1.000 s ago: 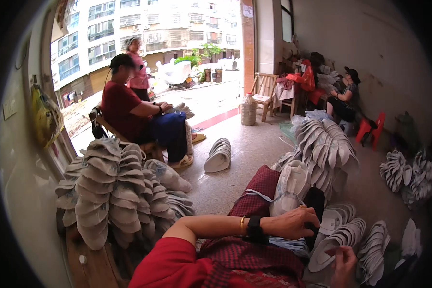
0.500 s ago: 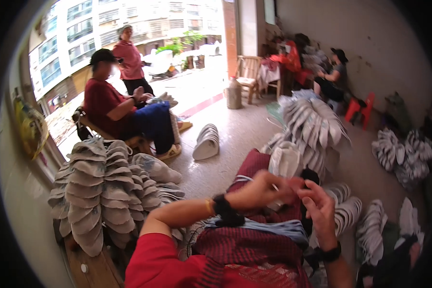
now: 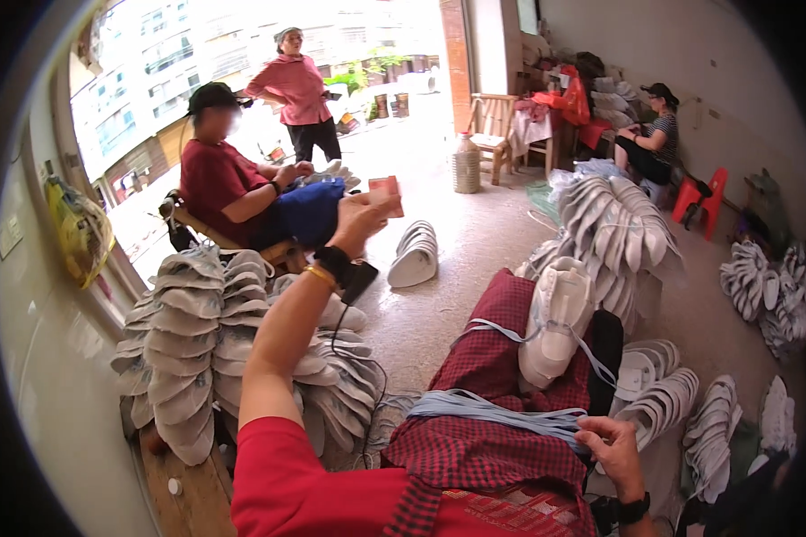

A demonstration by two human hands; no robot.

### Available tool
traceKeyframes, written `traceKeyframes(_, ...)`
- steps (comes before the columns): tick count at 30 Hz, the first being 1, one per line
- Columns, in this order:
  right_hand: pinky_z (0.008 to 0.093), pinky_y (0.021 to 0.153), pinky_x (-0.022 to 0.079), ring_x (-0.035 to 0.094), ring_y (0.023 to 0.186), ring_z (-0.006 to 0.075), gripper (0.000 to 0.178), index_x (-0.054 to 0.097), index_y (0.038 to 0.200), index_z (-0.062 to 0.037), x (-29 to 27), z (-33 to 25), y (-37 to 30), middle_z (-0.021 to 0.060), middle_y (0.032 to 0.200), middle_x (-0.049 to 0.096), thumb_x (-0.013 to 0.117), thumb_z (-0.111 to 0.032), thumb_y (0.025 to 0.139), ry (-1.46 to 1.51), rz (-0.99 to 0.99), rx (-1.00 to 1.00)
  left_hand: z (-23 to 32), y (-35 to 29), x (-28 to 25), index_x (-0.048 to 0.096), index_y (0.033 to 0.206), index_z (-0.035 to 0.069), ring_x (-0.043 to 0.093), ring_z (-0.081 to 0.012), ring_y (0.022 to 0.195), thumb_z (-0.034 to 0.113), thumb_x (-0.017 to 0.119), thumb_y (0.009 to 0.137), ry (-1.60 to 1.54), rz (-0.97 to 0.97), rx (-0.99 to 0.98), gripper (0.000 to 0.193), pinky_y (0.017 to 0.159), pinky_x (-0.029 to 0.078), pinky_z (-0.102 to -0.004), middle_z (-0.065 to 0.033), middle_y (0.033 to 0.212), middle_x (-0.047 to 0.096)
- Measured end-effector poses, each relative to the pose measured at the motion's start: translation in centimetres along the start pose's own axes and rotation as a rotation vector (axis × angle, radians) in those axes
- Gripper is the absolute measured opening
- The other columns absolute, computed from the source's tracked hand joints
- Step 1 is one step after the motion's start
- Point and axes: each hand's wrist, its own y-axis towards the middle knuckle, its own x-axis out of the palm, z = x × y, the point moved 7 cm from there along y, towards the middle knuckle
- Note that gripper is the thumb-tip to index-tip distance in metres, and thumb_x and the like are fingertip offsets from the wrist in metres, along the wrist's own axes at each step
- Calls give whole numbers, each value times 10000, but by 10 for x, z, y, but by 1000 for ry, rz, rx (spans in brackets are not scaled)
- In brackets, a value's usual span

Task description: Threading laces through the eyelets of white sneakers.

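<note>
My left hand (image 3: 358,220) reaches out far to the left with the arm extended, closed on a small flat reddish rectangle (image 3: 386,194); its exact kind I cannot make out. Across my lap lies a bundle of light blue shoelaces (image 3: 488,413). At the right end of that bundle, my right hand (image 3: 611,447) pinches the laces between thumb and finger. A white shoe (image 3: 555,324) rests on my red checked apron over the thighs, a blue lace threaded through it and trailing to both sides.
Stacked shoe uppers (image 3: 184,345) rise at the left by a wooden bench (image 3: 186,492). More stacks (image 3: 613,224) stand ahead and at the right. A seated co-worker (image 3: 219,174) is near my left hand; another person stands behind. A small stack (image 3: 414,254) sits on the floor.
My hands have parted from in front of the shoe. The left has swung out forward and left with the reddish rectangle; the right has come down to the laces. The shoe is now uncovered.
</note>
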Motion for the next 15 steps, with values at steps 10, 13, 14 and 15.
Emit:
traceKeyframes(10,213,538,479,608,653,50,164,745,971,5,1,4,-3,42,776,706,745,-91,837,-29,-51,4,-15,14,-36,639,712,110,415,-35,488,403,720,894,-20,157,58,354,453,302,-222,53,626,538)
traceKeyframes(13,221,599,495,625,703,61,169,743,971,10,6,3,1,48,799,713,745,-100,842,-55,-96,14,-9,9,-41,567,614,83,414,-53,476,338,646,911,-12,299,115,399,442,307,-264,46,559,480)
traceKeyframes(14,224,634,498,628,727,67,167,744,970,8,9,1,1,48,810,717,744,-97,840,-41,-99,-11,-5,8,-40,567,614,83,414,-53,476,338,646,911,-18,295,126,399,442,307,-264,46,559,480)
traceKeyframes(15,228,669,501,632,752,73,164,745,969,7,11,0,1,48,822,721,742,-93,839,-30,-105,-38,4,2,-42,559,606,74,419,-57,474,322,605,921,-1,304,118,403,438,310,-267,41,554,480)
